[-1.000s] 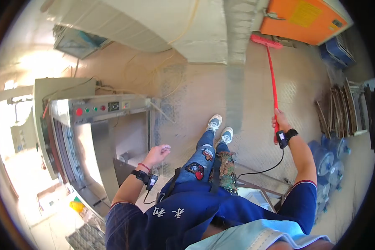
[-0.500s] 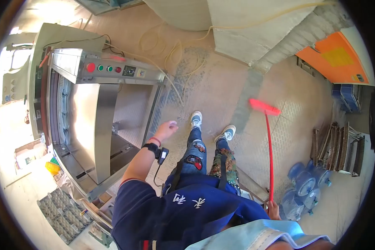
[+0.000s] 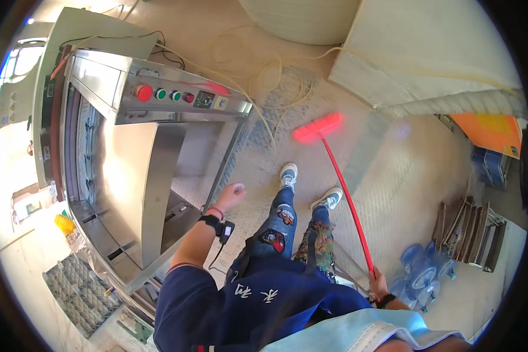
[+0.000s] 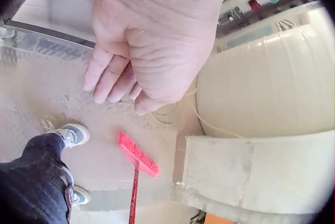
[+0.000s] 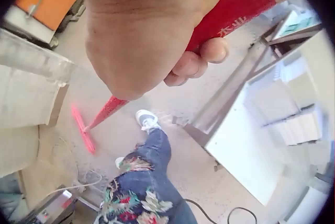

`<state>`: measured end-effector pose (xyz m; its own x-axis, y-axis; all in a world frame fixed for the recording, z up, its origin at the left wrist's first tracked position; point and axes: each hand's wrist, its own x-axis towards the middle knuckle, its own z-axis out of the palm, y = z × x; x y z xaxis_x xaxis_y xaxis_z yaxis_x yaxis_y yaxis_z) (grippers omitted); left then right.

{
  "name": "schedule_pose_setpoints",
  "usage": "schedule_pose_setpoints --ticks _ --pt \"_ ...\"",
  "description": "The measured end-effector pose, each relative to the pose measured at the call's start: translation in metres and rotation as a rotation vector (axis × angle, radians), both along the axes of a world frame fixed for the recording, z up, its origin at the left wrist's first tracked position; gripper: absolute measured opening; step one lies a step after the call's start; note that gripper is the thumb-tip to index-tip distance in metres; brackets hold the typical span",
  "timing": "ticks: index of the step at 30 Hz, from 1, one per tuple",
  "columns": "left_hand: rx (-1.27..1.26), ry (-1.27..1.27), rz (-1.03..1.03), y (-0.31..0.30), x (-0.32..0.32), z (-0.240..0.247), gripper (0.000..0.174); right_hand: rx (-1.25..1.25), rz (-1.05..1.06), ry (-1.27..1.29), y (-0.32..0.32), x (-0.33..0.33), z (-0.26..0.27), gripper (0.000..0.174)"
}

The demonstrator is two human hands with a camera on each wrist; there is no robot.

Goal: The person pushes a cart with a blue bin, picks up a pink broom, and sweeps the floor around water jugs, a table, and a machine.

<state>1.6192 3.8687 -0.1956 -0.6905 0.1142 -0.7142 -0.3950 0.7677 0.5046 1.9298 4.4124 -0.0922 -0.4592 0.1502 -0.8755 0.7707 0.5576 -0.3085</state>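
Note:
A red broom [image 3: 347, 196] slants across the floor ahead of the feet, its pink bristle head [image 3: 318, 128] blurred in the head view. My right hand [image 3: 379, 284] grips the broom's handle near the upper end; in the right wrist view the fingers [image 5: 189, 65] curl round the red stick, which bears pale lettering. Beside the steel machine [image 3: 185, 88], my left hand [image 3: 229, 196] hangs in the air and holds nothing. Its fingers [image 4: 107, 76] are loosely bent in the left wrist view, with the broom head [image 4: 137, 153] beyond them on the floor.
On the left stands the machine with its row of buttons. A yellowish hose [image 3: 270, 88] lies coiled on the floor ahead. Several blue water bottles [image 3: 418, 267] and a stack of brown frames [image 3: 468, 232] stand at right. A big pale casing [image 3: 428, 53] fills the upper right.
The broom head has swept from the far right, near the orange panel, back and leftward to before the feet. My right hand has drawn in toward the body. The view has turned left.

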Motion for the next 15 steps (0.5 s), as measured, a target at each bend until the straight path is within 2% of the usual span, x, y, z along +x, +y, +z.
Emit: schedule_pose_setpoints --ticks 2,4,5,6,7,8,9,10,11,13,14,15 --pt "0.006 -0.04 0.055 -0.038 0.018 -0.012 0.03 0.006 -0.045 0.06 -0.014 -0.05 -0.026 0.03" --pt "0.01 -0.076 0.113 -0.062 0.029 -0.013 0.03 0.038 0.077 0.234 0.004 -0.047 -0.123 0.033" --pt "-0.061 -0.061 0.06 -0.07 0.032 -0.007 0.03 0.007 0.134 0.472 -0.004 -0.086 -0.136 0.034" --pt "-0.131 -0.045 0.006 -0.076 0.037 -0.003 0.031 -0.032 0.104 0.241 -0.008 -0.128 -0.143 0.034" --pt "-0.136 -0.047 0.011 -0.086 0.047 -0.007 0.031 -0.024 0.079 0.179 -0.027 -0.183 -0.13 0.028" --pt "-0.121 -0.076 0.124 -0.097 0.061 -0.017 0.032 -0.023 0.041 0.124 -0.042 -0.225 -0.128 0.027" --pt "-0.104 -0.104 0.236 -0.105 0.069 -0.023 0.034 -0.027 0.175 0.36 -0.038 -0.238 -0.174 0.027" --pt "-0.078 -0.169 0.312 -0.101 0.068 -0.012 0.031 -0.095 0.083 0.189 -0.059 -0.287 -0.151 0.028" --pt "-0.08 -0.168 0.317 -0.096 0.069 -0.005 0.031 -0.14 0.119 0.225 -0.07 -0.316 -0.159 0.029" --pt "0.087 -0.217 0.473 -0.092 0.074 0.005 0.028 -0.196 0.201 0.318 -0.092 -0.363 -0.182 0.03" --pt "0.079 -0.207 0.438 -0.092 0.077 0.008 0.028 -0.209 0.251 0.376 -0.107 -0.386 -0.196 0.03" --pt "0.078 -0.206 0.441 -0.09 0.08 0.01 0.028 -0.25 0.249 0.302 -0.13 -0.418 -0.189 0.029"
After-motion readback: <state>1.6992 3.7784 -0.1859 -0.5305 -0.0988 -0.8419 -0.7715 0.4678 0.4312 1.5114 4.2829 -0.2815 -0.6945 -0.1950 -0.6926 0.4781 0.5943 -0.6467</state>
